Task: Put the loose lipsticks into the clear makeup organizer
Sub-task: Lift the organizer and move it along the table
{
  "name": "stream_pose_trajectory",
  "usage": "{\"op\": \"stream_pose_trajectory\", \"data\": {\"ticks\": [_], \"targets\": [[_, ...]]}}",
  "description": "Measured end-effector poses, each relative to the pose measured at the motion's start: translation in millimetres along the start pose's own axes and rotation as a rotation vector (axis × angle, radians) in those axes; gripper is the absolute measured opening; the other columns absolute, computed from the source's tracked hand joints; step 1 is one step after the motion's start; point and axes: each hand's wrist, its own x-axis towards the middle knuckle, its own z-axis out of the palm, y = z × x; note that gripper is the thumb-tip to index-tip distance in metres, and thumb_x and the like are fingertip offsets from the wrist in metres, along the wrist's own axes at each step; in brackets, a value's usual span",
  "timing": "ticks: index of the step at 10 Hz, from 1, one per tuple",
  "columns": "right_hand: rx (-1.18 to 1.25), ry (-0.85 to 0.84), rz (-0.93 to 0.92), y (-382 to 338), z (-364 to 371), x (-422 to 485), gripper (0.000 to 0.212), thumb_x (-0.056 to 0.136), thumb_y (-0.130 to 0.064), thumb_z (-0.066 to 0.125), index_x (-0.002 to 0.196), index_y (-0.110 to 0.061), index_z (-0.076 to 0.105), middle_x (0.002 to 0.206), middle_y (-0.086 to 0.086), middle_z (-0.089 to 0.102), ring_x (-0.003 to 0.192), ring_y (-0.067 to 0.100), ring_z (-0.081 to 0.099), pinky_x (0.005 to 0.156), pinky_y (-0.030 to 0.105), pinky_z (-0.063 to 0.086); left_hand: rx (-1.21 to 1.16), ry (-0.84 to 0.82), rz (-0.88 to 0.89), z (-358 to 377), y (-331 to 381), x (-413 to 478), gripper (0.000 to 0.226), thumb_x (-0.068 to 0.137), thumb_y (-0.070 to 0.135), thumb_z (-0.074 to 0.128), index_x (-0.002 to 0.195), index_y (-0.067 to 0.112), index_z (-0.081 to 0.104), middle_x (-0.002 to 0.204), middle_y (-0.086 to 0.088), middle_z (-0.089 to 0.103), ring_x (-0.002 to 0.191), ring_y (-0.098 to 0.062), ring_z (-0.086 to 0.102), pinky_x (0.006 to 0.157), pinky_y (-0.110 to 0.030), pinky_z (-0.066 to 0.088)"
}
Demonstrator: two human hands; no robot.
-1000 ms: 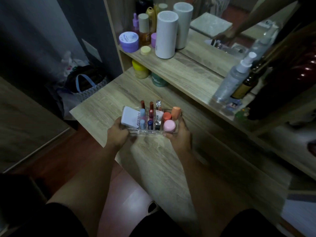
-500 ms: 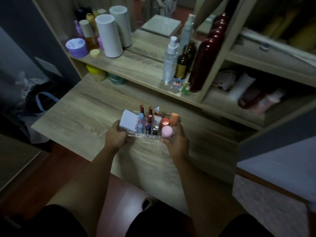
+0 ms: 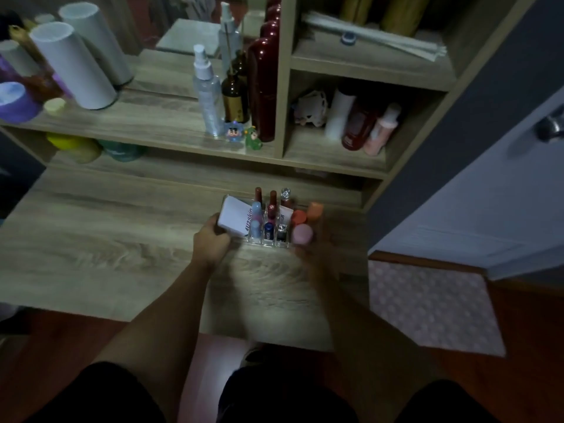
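The clear makeup organizer (image 3: 255,242) is over the wooden desk (image 3: 106,245), held at both ends. My left hand (image 3: 210,244) grips its left end and my right hand (image 3: 314,254), blurred, grips its right end. Inside stand several lipsticks (image 3: 272,206), red and blue capped, in the middle slots. A white box (image 3: 235,219) fills the left compartment. A pink round cap (image 3: 302,234) and orange caps (image 3: 306,213) sit in the right part. I see no loose lipstick on the desk.
A shelf (image 3: 158,123) behind the desk carries white cylinders (image 3: 73,65), a spray bottle (image 3: 209,96), a brown bottle (image 3: 235,96), a dark red bottle (image 3: 262,87) and small figures (image 3: 244,135). A cubby (image 3: 354,123) at right holds more bottles. A door (image 3: 488,193) is at far right.
The view has swung to the right, bringing the right cubby and door into sight. Both hands keep their hold on the organizer, which now sits nearer the desk's right end.
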Motion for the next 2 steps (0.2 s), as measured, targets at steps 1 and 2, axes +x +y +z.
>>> {"op": "stream_pose_trajectory", "data": {"ticks": [1, 2], "targets": [[0.006, -0.032, 0.027, -1.5, -3.9, 0.4, 0.057, 0.090, -0.016, 0.062, 0.138, 0.003, 0.037, 0.139, 0.019, 0.048, 0.125, 0.030, 0.049, 0.078, 0.015, 0.041, 0.008, -0.052, 0.027, 1.3, 3.8, 6.3, 0.053, 0.076, 0.014, 0.055, 0.128, 0.021, 0.051, 0.125, -0.017, 0.061, 0.112, -0.035, 0.057, 0.100, -0.051, 0.047], [0.070, -0.017, 0.002, -23.9, -19.7, -8.1, 0.058, 0.091, -0.013, 0.061, 0.138, 0.006, 0.034, 0.142, 0.023, 0.044, 0.130, 0.033, 0.044, 0.090, 0.021, 0.032, -0.022, -0.086, 0.044, 0.8, 2.7, 14.4, 0.051, 0.082, -0.001, 0.055, 0.129, 0.018, 0.050, 0.122, -0.015, 0.062, 0.106, -0.030, 0.060, 0.088, -0.043, 0.055]]}}
